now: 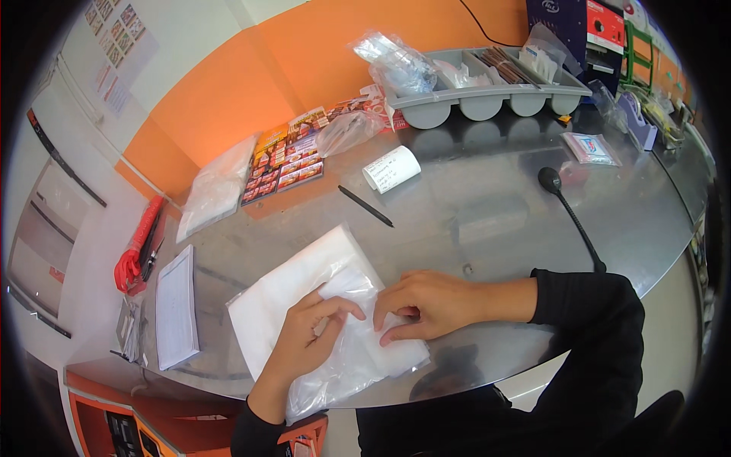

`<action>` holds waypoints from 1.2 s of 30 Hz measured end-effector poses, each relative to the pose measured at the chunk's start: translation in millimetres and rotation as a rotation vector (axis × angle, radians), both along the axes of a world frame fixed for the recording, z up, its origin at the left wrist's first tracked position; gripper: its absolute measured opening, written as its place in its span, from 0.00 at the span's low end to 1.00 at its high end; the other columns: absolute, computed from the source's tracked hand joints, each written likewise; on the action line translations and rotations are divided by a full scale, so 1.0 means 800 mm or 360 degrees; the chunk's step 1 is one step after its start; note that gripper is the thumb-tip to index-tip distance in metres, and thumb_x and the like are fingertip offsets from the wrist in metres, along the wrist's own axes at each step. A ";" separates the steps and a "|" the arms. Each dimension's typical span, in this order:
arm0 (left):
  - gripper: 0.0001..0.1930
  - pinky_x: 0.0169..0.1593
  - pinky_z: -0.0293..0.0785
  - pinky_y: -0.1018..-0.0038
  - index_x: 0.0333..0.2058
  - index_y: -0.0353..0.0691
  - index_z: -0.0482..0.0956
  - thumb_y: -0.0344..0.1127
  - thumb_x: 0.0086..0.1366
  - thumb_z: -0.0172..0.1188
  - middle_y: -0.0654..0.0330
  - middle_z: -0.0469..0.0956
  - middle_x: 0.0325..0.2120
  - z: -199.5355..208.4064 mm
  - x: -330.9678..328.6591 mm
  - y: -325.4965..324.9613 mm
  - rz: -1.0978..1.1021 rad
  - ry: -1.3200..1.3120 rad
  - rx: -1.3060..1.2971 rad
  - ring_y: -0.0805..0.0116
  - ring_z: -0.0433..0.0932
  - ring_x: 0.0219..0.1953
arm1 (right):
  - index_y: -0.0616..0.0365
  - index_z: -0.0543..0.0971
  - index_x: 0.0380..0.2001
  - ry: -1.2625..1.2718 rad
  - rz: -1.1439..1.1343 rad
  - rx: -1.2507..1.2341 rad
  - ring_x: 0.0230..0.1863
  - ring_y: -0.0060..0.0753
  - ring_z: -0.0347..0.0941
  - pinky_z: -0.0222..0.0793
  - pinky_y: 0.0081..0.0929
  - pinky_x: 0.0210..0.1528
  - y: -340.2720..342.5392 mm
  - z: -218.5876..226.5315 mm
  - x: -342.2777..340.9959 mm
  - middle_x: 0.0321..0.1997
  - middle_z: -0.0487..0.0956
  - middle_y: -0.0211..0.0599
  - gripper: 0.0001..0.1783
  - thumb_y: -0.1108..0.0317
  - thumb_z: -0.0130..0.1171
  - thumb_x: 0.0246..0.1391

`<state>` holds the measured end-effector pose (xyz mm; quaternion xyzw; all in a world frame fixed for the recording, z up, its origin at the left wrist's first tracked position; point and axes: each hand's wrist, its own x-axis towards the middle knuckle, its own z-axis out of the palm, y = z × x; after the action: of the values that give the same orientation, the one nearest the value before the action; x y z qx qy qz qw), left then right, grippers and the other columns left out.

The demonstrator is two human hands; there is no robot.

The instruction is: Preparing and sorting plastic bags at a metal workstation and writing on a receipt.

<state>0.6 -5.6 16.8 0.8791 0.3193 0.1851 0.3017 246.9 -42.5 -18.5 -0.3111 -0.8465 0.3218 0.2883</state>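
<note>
I hold the left hand [308, 339] and right hand [430, 305] over a clear, crinkled plastic bag [354, 362] lying partly on a flat white stack [282, 286] at the near edge of the shiny metal table [487, 236]. Each grip is curled, fingertips at the bag; I cannot tell whether either pinches the plastic. Toward the back, a grey plastic compartmented tray [480, 108] holds, left to right, a crumpled clear bag [400, 65], white pieces [464, 76], thin brown sticks [504, 65] and white items in clear wrapping [539, 61].
</note>
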 end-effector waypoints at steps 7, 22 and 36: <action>0.14 0.42 0.74 0.71 0.39 0.45 0.81 0.35 0.52 0.70 0.60 0.74 0.31 0.013 0.011 -0.014 -0.0068 0.0052 0.0126 0.62 0.72 0.39 | 0.55 0.80 0.32 0.0187 -0.0044 -0.0041 0.17 0.28 0.63 0.56 0.31 0.24 0.006 -0.010 -0.004 0.13 0.64 0.30 0.07 0.64 0.64 0.55; 0.07 0.29 0.71 0.80 0.40 0.36 0.71 0.27 0.66 0.58 0.61 0.76 0.29 -0.031 0.007 0.000 0.0383 -0.0628 -0.0184 0.74 0.76 0.30 | 0.52 0.76 0.38 0.0046 0.0061 0.0120 0.16 0.40 0.62 0.56 0.37 0.24 0.001 0.005 0.005 0.14 0.63 0.34 0.16 0.57 0.68 0.50; 0.11 0.35 0.77 0.75 0.43 0.42 0.75 0.26 0.62 0.60 0.61 0.78 0.32 0.003 0.009 -0.004 0.0170 -0.0156 -0.0204 0.70 0.77 0.31 | 0.55 0.80 0.34 0.1073 -0.0309 -0.0540 0.18 0.21 0.65 0.59 0.26 0.25 0.002 -0.008 -0.018 0.13 0.66 0.29 0.07 0.64 0.63 0.57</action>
<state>7.8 -9.0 19.1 0.8295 0.3619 0.2228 0.3623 232.1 -41.2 -24.8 -0.3099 -0.6057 0.5127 0.5237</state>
